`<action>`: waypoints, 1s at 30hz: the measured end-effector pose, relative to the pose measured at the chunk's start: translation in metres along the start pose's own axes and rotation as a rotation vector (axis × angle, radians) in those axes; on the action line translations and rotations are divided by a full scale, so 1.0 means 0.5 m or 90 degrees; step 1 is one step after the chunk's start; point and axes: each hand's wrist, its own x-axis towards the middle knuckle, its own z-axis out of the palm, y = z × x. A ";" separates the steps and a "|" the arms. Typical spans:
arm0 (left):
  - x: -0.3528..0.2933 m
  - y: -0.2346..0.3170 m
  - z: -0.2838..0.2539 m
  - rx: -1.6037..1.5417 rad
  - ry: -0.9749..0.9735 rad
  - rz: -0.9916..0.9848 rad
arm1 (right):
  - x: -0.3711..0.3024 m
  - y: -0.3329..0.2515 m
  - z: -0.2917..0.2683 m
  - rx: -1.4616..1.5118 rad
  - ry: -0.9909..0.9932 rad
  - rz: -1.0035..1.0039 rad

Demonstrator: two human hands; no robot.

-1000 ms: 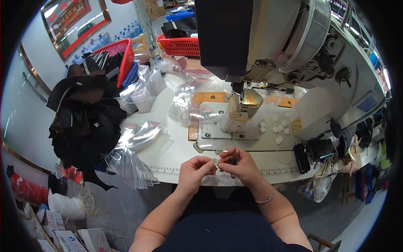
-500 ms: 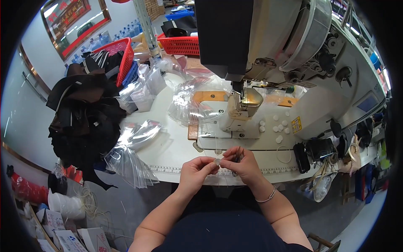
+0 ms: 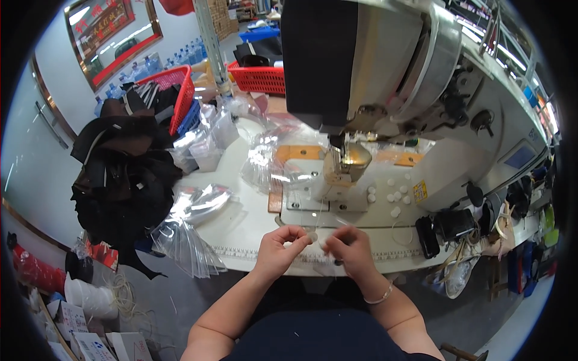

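My left hand [image 3: 280, 251] is closed in a pinch, with a small round whitish disc [image 3: 312, 237] between thumb and forefinger. Just right of it, my right hand [image 3: 352, 251] has curled fingers, smeared by motion. A dark bit of something shows under those fingers; its kind is hidden. Both hands hover over the front edge of the white sewing table [image 3: 241, 240], by a printed ruler strip [image 3: 241, 253]. Beyond them stands a post-bed sewing machine [image 3: 346, 165]. Several similar white discs [image 3: 395, 197] lie to its right.
Fanned clear plastic pieces [image 3: 188, 231] hang off the table's left front, with more clear plastic [image 3: 265, 157] behind. A heap of black material [image 3: 123, 174] rises at left. Red baskets [image 3: 259, 79] stand at the back. Right of the discs lies a black case [image 3: 426, 237].
My right hand has drawn back right from the disc, its fingers curling down. My left hand keeps the disc in its pinch. The whole view has shifted slightly.
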 end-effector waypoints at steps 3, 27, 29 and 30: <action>0.028 0.042 -0.018 0.043 -0.055 0.029 | -0.008 -0.021 -0.042 -0.529 0.211 -0.537; 0.291 0.173 0.028 -0.054 -0.173 -0.191 | 0.160 -0.240 -0.111 -0.838 0.253 -0.779; 0.297 0.188 0.021 0.087 -0.145 -0.180 | 0.142 -0.235 -0.104 -0.863 0.270 -0.788; 0.298 0.190 0.023 0.085 -0.146 -0.177 | 0.136 -0.233 -0.103 -0.864 0.281 -0.806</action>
